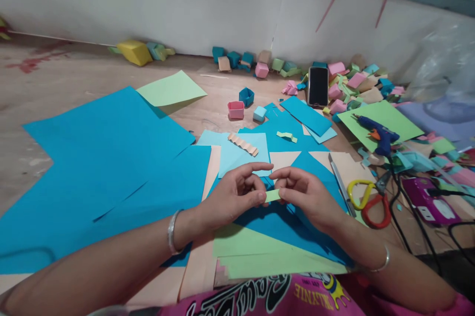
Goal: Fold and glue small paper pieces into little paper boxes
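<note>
My left hand (235, 194) and my right hand (306, 194) meet low in the middle of the view, both pinching a small light green paper strip (272, 195) between thumb and fingers. They hover over blue paper sheets (111, 157) and light green sheets (256, 251) spread on the wooden floor. A silver bangle sits on each wrist. A folded peach accordion strip (243, 144) and a short green folded strip (286, 135) lie just beyond the hands.
Scissors with yellow and red handles (367, 199) and a craft knife (339, 182) lie to the right. A blue glue gun (376, 132) rests on green paper. A phone (318, 86) stands upright. Several small paper boxes (237, 109) crowd the back and right by the wall.
</note>
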`<state>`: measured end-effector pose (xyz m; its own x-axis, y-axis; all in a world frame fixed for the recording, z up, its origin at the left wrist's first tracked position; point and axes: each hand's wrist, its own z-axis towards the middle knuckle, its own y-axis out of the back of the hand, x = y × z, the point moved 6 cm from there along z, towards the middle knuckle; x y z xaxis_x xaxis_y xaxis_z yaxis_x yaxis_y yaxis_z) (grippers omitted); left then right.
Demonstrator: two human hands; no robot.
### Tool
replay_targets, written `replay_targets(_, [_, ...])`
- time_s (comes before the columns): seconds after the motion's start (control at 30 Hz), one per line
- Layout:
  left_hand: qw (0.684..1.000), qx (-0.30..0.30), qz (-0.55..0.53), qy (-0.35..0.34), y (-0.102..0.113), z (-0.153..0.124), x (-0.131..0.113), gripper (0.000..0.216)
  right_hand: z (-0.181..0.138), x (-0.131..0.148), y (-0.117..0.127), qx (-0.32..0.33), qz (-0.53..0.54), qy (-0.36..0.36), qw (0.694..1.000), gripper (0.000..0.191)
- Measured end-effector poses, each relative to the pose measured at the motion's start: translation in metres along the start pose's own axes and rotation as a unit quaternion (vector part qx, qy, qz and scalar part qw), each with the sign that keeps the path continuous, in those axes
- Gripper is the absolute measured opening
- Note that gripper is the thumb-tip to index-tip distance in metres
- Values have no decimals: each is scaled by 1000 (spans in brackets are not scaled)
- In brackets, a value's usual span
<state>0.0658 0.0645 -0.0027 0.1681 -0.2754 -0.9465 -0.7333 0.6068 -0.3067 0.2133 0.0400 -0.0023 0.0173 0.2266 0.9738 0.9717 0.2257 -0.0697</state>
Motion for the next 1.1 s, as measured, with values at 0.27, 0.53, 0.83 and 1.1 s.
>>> replay_targets(0.27, [978,-57,189,-72,1,-6,-8,50,-11,13,0,-52,-183,144,971,27])
replay_targets(0.53, [963,-65,235,-113,-5,-9,-9,48,-20,23,-11,-49,-309,253,916,36])
replay_targets(0.83, [976,-93,194,-33,10,-4,-10,17,-17,22,7,-112,-208,204,950,16])
replay_targets(1.1, [971,-13,231,-62,-4,-4,-17,11,-12,26,1,-71,-226,191,952,8])
